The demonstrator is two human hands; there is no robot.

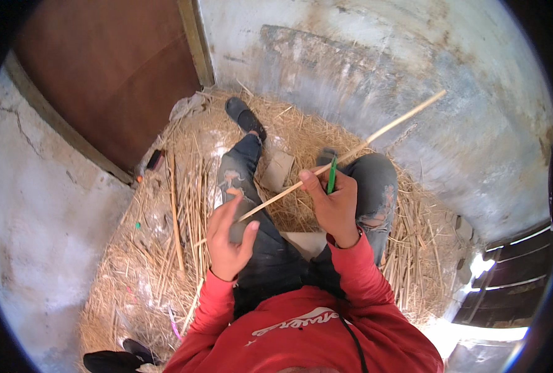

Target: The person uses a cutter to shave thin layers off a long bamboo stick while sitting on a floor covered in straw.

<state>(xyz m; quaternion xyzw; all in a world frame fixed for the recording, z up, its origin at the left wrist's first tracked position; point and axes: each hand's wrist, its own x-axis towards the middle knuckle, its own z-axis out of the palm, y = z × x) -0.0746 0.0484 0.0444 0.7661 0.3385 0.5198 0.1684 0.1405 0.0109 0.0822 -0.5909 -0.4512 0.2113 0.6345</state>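
A long pale stick (385, 128), like a peeled cane or reed, slants from low left to high right above my legs. My right hand (337, 198) pinches it between thumb and fingers. A slim green utility knife (332, 175) is also in that hand, pointing up beside the stick. My left hand (228, 244) is open, thumb and fingers apart, near the stick's lower end. Whether it touches the stick I cannot tell.
Straw and loose stalks (192, 205) cover the floor around my legs. A flat pale block (278, 171) lies between my feet. A brown door (115, 68) is at the far left, with a stained wall (376, 68) ahead. Dark slats (516, 280) stand at the right.
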